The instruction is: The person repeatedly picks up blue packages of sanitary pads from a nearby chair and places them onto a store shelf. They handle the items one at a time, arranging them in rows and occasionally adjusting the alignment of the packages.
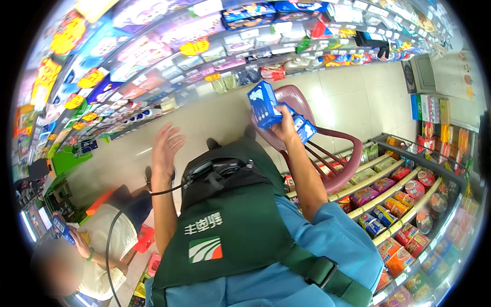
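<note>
My right hand (285, 126) grips several blue packages, held over a maroon plastic chair (348, 174). The largest is a blue box (264, 105) with white print, tilted to the left of my fingers. Smaller blue packs (305, 129) stick out on the other side of the hand, and my grip hides part of them. My left hand (165, 149) is raised above the tiled floor, fingers apart and holding nothing. A black cable (167, 190) passes across that wrist. At my waist, a black pouch (222, 180) sits over a dark green apron (238, 226).
Store shelves (199, 61) packed with goods curve across the far side. On the right, a tiered display rack (399, 184) holds packaged snacks and cup noodles. A seated person (111, 230) at lower left holds a blue package (63, 229). Pale floor tiles (341, 92) lie below the shelves.
</note>
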`<state>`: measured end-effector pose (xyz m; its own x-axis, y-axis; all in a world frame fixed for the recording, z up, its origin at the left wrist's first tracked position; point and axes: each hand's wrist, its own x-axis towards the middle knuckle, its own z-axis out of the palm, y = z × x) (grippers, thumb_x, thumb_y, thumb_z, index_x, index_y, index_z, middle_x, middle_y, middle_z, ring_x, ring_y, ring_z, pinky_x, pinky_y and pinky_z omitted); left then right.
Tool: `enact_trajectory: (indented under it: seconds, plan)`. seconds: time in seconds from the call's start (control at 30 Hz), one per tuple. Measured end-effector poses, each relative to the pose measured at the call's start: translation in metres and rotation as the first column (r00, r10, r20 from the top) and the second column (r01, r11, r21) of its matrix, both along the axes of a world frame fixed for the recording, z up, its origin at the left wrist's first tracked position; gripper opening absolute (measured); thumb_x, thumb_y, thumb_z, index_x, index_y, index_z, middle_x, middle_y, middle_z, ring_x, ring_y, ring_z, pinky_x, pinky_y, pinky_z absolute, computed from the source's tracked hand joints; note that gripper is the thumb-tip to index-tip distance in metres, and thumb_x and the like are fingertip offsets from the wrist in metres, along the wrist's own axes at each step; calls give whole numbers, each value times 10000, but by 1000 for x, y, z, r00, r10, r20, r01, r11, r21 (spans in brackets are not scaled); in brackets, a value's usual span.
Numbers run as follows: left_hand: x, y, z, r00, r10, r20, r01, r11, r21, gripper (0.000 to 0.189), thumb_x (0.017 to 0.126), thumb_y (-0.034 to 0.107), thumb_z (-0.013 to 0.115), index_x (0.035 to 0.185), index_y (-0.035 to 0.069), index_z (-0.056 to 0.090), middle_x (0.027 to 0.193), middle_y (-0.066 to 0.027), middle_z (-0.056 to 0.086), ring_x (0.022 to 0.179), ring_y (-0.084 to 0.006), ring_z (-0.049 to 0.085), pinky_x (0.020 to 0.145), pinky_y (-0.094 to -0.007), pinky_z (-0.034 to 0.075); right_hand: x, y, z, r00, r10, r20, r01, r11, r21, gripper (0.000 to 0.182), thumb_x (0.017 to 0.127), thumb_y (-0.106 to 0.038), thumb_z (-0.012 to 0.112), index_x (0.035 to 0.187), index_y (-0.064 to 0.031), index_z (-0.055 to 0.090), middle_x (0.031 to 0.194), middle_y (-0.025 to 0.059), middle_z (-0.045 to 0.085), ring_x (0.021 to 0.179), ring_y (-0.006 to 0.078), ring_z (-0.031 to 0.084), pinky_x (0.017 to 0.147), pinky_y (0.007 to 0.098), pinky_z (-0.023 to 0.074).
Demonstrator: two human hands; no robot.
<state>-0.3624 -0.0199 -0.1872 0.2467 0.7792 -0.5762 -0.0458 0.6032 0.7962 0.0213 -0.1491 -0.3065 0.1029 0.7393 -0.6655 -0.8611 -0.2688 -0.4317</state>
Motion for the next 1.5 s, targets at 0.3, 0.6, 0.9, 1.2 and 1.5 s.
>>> enact_trajectory:
  seconds: [0.3, 0.6, 0.9, 1.2, 1.5]
  plan:
    - [33, 47, 50, 965, -249, 79, 218, 935, 280, 614, 1024, 349, 622, 1544, 72, 451, 1469, -152, 525, 1229, -267, 608, 1011, -439, 505, -84, 93, 125, 923, 364, -122, -331, 915, 230, 683, 956, -446, 467, 1447, 26, 529, 1304, 242, 679, 1096, 454, 701, 938, 499, 583]
    - [0, 43, 80, 974, -177, 145, 137, 959, 248, 696, 968, 200, 697, 1566, 28, 385, 1397, -137, 567, 1245, -233, 597, 1005, -421, 515, -136, 136, 156, 840, 543, 4, -529, 818, 227, 735, 984, -617, 487, 1429, -35, 549, 1202, 222, 715, 918, 410, 750, 681, 531, 635]
    - [-33, 40, 84, 978, -96, 185, 39, 956, 291, 691, 958, 191, 701, 1554, 22, 393, 1381, -137, 571, 1241, -225, 600, 1004, -412, 522, -164, 152, 169, 790, 606, 94, -610, 759, 230, 655, 996, -635, 491, 1323, -91, 652, 1086, 129, 772, 818, 266, 770, 508, 381, 588]
    - [-48, 37, 76, 984, -20, 178, -34, 954, 299, 728, 944, 154, 707, 1570, 15, 363, 1417, -149, 550, 1272, -233, 588, 1018, -407, 522, -181, 155, 171, 816, 560, 144, -578, 795, 183, 638, 1010, -620, 490, 1323, -86, 648, 1073, 118, 769, 830, 251, 768, 530, 389, 594]
    - [-50, 36, 84, 965, -22, 261, -84, 918, 387, 852, 838, 62, 776, 1590, 100, 377, 1489, -124, 476, 1282, -238, 552, 1092, -409, 462, -180, 148, 180, 770, 631, 94, -633, 736, 242, 868, 984, -745, 419, 1450, -20, 522, 1099, 222, 745, 775, 373, 767, 446, 326, 578]
